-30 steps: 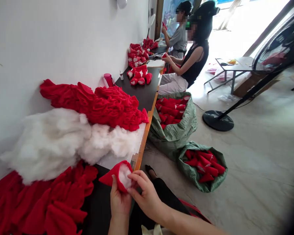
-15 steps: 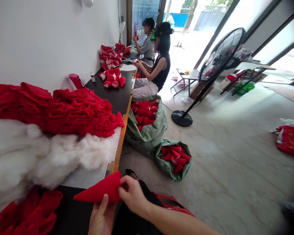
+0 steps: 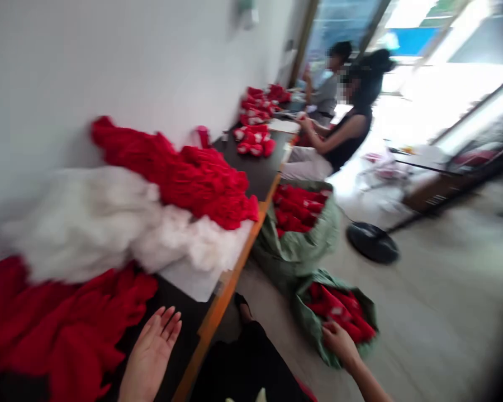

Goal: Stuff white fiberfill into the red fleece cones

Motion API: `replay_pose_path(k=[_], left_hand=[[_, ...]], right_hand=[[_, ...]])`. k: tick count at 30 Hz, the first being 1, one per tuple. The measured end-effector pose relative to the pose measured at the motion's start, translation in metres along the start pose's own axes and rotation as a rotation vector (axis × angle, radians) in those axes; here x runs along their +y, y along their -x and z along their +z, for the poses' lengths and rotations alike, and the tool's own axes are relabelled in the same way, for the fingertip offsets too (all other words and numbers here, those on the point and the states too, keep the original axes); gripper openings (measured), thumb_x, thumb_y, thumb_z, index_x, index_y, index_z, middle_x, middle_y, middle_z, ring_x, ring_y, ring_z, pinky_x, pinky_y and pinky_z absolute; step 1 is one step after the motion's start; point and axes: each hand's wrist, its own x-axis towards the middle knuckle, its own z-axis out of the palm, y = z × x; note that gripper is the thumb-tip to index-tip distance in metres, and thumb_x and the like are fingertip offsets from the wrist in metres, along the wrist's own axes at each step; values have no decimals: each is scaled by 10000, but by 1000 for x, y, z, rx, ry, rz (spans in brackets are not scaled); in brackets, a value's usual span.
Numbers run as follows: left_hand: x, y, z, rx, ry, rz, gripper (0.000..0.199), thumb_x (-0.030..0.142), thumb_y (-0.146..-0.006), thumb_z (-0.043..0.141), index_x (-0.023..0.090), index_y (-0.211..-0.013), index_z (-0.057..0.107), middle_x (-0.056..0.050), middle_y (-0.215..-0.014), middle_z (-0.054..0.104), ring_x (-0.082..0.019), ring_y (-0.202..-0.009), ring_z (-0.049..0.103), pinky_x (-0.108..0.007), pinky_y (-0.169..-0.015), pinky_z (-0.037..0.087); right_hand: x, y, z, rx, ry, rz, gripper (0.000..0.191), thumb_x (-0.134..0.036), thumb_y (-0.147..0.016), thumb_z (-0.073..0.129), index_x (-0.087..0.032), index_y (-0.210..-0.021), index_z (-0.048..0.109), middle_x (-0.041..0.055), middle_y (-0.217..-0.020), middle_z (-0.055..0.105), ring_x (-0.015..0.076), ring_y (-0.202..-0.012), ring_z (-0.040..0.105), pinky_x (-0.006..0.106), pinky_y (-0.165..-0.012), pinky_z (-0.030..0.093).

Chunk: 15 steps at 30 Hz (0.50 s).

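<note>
My left hand point(image 3: 153, 349) is open and holds nothing, palm up with fingers stretched, over the black tabletop point(image 3: 178, 321) beside a heap of red fabric pieces point(image 3: 79, 324). At the near green woven sack point(image 3: 305, 315) is my right hand point(image 3: 341, 343), reaching over its rim. Its fingers are smeared by motion, right against a red stuffed cone point(image 3: 331, 301) with a whitish spot at its end. Whether they still grip the cone cannot be made out. Several more red cones point(image 3: 358, 318) lie in that sack.
White stuffing point(image 3: 92, 223) and a long red fabric pile point(image 3: 193, 178) cover the table by the wall. A larger green sack point(image 3: 314, 240) holds more red pieces. Beyond it sit two people, one in a black top point(image 3: 356, 131). A fan base point(image 3: 372, 243) stands on the floor.
My right hand has moved from the table edge, right, to the near sack. The red cone has left my left hand, which has opened and moved slightly left. The view has turned left.
</note>
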Motion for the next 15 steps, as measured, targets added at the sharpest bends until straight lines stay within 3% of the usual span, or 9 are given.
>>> replay_pose_path(k=[4,7,10,11,13,15], left_hand=[[15,16,-18,103,190,137,166,40,-876,508,115,-927,647,-111,-890,693,-196,-821,688,-325,-738,588],[19,25,-39,201,289,197,133,53,-875,535,120,-925,638,-106,-882,688,-187,-803,688,-311,-719,589],[8,34,-61,285,348,212,136,55,-879,526,119,-938,630,-105,-892,684,-187,-818,686,-304,-723,586],[3,36,-66,306,359,210,142,54,-881,518,119,-944,627,-103,-894,682,-186,-824,685,-304,-728,584],[-8,38,-70,345,366,208,154,48,-881,510,125,-956,620,-97,-897,680,-183,-832,683,-302,-738,576],[-19,39,-62,367,338,211,154,46,-864,538,131,-969,612,-98,-898,680,-183,-831,680,-303,-749,565]], right_hand=[[-55,5,61,-352,-83,-280,137,-394,-571,534,-295,-521,615,31,-500,617,309,-507,637,430,-494,521],[-111,-1,91,-521,-220,-503,205,-428,-653,554,-298,-741,685,58,-729,684,300,-653,674,439,-620,570],[-177,-15,107,-454,-290,-711,372,-413,-744,543,-224,-1044,655,140,-1118,587,309,-934,638,440,-698,578],[-199,-22,111,-379,-295,-760,412,-410,-765,521,-196,-1099,632,165,-1209,518,329,-1067,578,450,-728,571],[-239,-34,121,-284,-240,-853,445,-354,-764,532,-188,-1172,595,161,-1345,402,348,-1243,437,519,-932,468],[-271,-45,133,-341,-195,-886,441,-264,-713,577,-203,-1149,611,132,-1361,405,347,-1302,365,553,-1047,329]])
